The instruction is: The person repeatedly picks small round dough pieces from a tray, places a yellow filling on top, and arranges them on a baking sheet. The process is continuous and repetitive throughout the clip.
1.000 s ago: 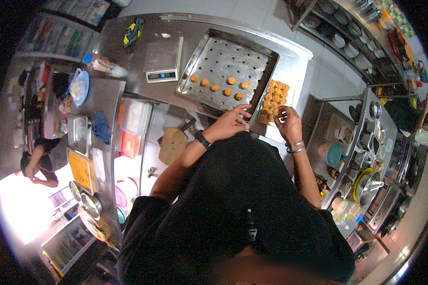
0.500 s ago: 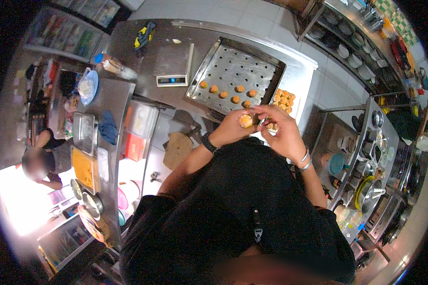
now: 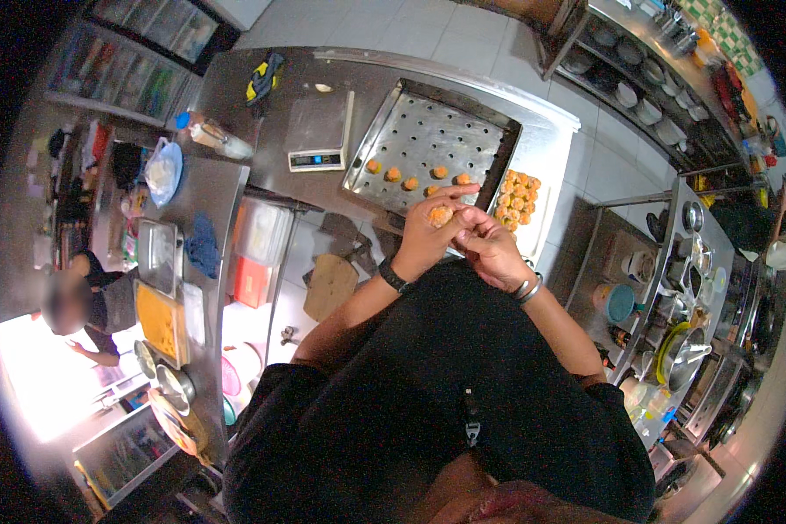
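The left hand (image 3: 422,238) is half curled, palm turned up, with a small orange-topped ball (image 3: 440,216) lying against its fingers, near the base of the thumb. The right hand (image 3: 498,259) meets it from the other side, its fingers bent and its thumb and fingertips drawn together at the tip of the left thumb; whether they pinch anything cannot be told. The ball sits to the left of the right hand's fingertips, near them but apart. Both hands are raised in front of the person's dark shirt, at the near edge of a square metal tray (image 3: 450,127) with rows of holes. On the tray, toward its near side, stand several orange balls (image 3: 393,175), spaced apart, the nearest partly hidden by the left hand. Just beyond the right hand, a cluster of similar balls (image 3: 517,196) is packed close together to the right of the tray. A scale (image 3: 317,131) stands on the tabletop (image 3: 236,105), left of the tray.
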